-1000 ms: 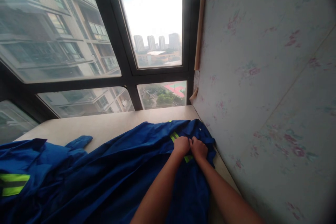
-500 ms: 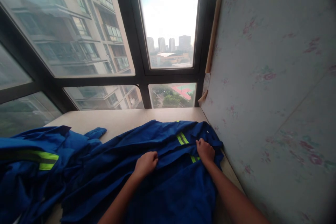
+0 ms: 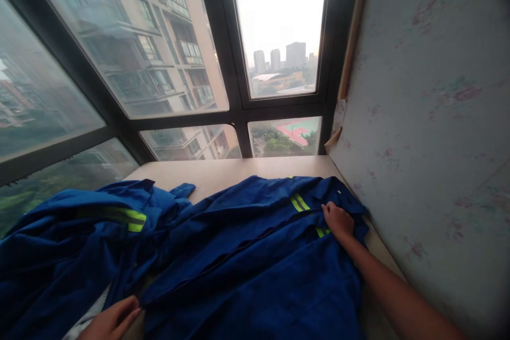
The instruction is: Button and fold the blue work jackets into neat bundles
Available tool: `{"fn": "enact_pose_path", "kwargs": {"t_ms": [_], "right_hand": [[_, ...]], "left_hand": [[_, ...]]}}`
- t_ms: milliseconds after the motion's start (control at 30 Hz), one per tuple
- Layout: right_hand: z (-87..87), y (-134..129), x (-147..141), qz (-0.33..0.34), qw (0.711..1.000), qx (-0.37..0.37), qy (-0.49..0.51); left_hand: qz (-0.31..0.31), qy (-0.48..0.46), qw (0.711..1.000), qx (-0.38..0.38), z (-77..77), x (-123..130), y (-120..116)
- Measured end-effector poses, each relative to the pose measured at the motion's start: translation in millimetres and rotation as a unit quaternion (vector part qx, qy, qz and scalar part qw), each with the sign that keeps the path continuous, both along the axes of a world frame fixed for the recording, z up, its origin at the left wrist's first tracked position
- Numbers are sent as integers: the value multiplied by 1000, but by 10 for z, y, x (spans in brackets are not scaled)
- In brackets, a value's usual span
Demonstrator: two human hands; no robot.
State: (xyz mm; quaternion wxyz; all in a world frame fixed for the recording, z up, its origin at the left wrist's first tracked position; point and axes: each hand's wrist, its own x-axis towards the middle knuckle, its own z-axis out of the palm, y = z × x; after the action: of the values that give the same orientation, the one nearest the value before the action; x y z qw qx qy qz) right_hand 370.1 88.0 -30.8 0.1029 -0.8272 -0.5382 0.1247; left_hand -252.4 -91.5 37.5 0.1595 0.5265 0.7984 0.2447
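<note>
the left hand (image 3: 113,320) is drawing away from the right hand (image 3: 338,221), both sets of fingers pinching the blue jacket (image 3: 255,281), seemingly straightening its front edge (image 3: 255,243) between them

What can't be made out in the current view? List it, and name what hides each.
All in the head view:
Cloth inside the right hand: hidden by its curled fingers.
Near end of the blue garment: cut off by the bottom edge.
Heaped blue cloth: cut off by the left edge.
White patch: partly covered by the left hand; cannot tell what it is.
Small white mark: too small to identify.
</note>
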Motion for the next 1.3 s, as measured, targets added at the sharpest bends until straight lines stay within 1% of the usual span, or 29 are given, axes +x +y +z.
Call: {"fn": "enact_pose_path", "kwargs": {"t_ms": [100, 200, 300, 367, 467, 567, 633, 700, 767, 833, 900, 933, 1033, 1133, 1233, 1300], "right_hand": [[0, -14, -29, 5, 1000, 2, 1], [20, -33, -40, 4, 1000, 6, 1], [46, -46, -40, 3, 1000, 5, 4], [57, -50, -40, 4, 1000, 3, 6], [48, -52, -35, 5, 1000, 7, 6], [4, -49, -18, 4, 1000, 15, 1], [-33, -45, -3, 2, 1000, 16, -3], [-64, -41, 11, 0, 1000, 15, -6], [-81, -40, 20, 2, 1000, 17, -8], [-83, -43, 24, 4, 1000, 20, -9], [-76, -46, 26, 3, 1000, 21, -7], [-72, -48, 27, 1, 1000, 20, -6], [-66, -51, 34, -1, 1000, 20, -3], [-67, -52, 41, 0, 1000, 20, -1], [-66, -54, 42, -2, 1000, 19, 0], [-63, -57, 40, -4, 1000, 18, -1]], "left_hand": [[-44, -18, 998, -35, 112, 56, -32], [-51, -34, 998, -27, 268, 174, 3], [-51, -37, 997, -48, 343, 225, 7], [-52, -37, 996, -55, 341, 234, -6], [-60, -40, 996, -45, 294, 276, -23], [-55, -29, 998, -11, 236, 361, -17], [-20, -37, 999, 16, 205, 411, -1], [34, -80, 996, 36, 180, 445, 15], [95, -168, 979, 58, 150, 479, 22], [150, -264, 949, 84, 115, 532, 17], [191, -319, 923, 96, 81, 607, 5], [205, -330, 916, 98, 68, 648, -3], [242, -360, 896, 97, 49, 751, -33], [276, -413, 864, 87, 43, 797, -76], [281, -477, 828, 86, 30, 800, -122], [274, -509, 811, 88, 19, 798, -148]]}}
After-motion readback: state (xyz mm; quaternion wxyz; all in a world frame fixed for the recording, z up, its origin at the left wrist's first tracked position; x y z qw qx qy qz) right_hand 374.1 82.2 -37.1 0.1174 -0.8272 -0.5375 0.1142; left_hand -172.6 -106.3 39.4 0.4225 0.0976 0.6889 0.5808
